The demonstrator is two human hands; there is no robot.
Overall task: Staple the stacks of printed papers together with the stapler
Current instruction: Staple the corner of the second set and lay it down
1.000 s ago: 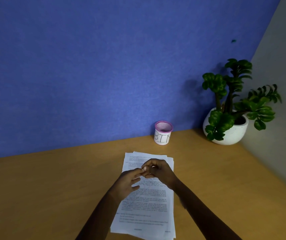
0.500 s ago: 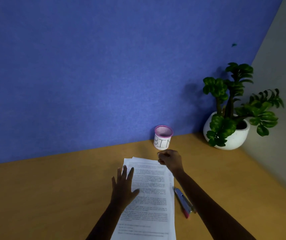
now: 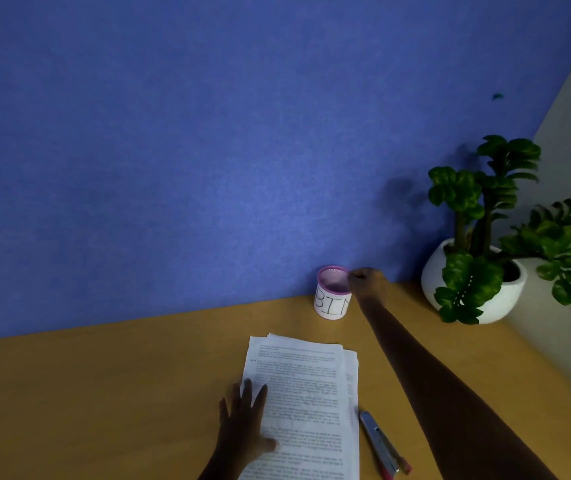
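Head view: the stapler [image 3: 382,445] lies on the desk [image 3: 104,393] just right of the papers [image 3: 304,382], its long axis roughly along theirs, metal end toward the wall. The left hand [image 3: 242,424] presses flat, fingers spread, on the stack's left edge. The right hand [image 3: 367,280] curls at the BIN cup [image 3: 332,303] rim; whether it pinches anything, and what the cup holds, cannot be told.

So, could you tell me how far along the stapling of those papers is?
Nothing looks stapled yet: the papers lie loosely fanned on the desk. In hand: the left hand rests flat on them, while the right hand is at the rim of the cup marked BIN, fingers curled; I see nothing in them. Left: picking up the stapler beside the papers and stapling.
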